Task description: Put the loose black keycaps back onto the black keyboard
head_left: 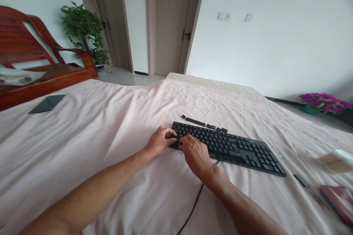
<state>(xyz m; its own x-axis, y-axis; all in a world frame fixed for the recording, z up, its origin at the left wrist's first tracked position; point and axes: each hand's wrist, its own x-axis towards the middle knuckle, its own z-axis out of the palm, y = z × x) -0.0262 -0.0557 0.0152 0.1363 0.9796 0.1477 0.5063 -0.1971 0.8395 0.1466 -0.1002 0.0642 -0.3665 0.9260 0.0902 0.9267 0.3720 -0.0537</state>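
A wrinkled, flowered cloth [138,194] is lying under a black plastic keyboard [234,148], its marking [251,140] too small to read. At the keyboard's left end, the curled right hand [195,152] and half-spread left hand [159,140] are touching it; whether either is pinching, I cannot tell. Flat, loose keycaps [195,121] are lying just beyond.

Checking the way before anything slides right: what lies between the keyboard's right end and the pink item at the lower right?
A slim dark-handled tool lies on the pale cloth between the keyboard and the pink item, in the head view.
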